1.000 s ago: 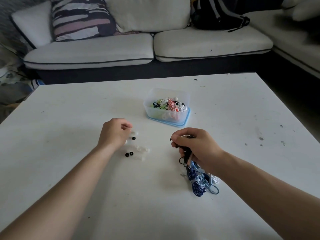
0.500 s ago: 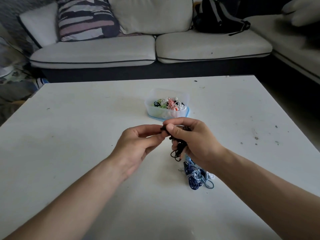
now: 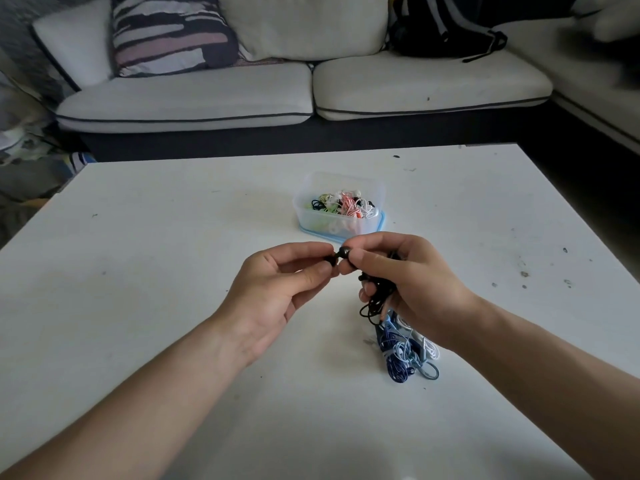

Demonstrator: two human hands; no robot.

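My right hand (image 3: 412,285) grips a bundle of black earphones (image 3: 375,294) above the white table (image 3: 138,271), pinching one black earbud (image 3: 344,252) between thumb and forefinger. My left hand (image 3: 277,292) meets it from the left, thumb and forefinger pinching a small black ear tip (image 3: 331,260) against that earbud. Loops of the black cord hang below my right palm. Under my right wrist lies a pile of blue and white earphone cords (image 3: 403,355).
A clear plastic box (image 3: 337,206) with a blue lid beneath it holds several coloured earphones, just beyond my hands. A white sofa (image 3: 311,91) with a striped cushion (image 3: 169,32) and a black backpack (image 3: 443,29) runs behind the table.
My left hand left the small ear tips on the table and rose to meet my right hand. The right hand lifted the black earphones off the table. The two hands now pinch together at the earbud.
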